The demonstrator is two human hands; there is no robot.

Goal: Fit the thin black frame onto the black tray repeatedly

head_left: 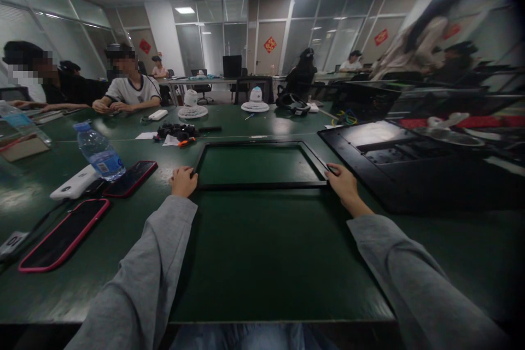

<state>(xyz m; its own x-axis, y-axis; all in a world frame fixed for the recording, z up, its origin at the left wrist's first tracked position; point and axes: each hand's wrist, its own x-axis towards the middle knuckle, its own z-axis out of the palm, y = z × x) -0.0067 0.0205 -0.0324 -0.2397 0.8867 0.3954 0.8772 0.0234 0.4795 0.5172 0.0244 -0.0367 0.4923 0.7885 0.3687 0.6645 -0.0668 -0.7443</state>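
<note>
A thin black rectangular frame (262, 186), open in the middle, lies at or just above the green table (270, 251); I cannot tell if it touches. My left hand (184, 181) grips its left side near the front corner, fingers curled round the edge. On the opposite side my right hand (343, 183) pinches the frame near its front right corner. Green tabletop shows through the frame's opening. To the right of my right hand rests a large flat black panel (414, 183), which looks like the back of a screen.
On the left stand a water bottle (98, 152), a white power bank (74, 182), a dark phone (131, 179) and a red-edged phone (65, 235). Beyond the frame are black gear (176, 131) and two white fans (192, 111). A person (131, 90) sits across the table.
</note>
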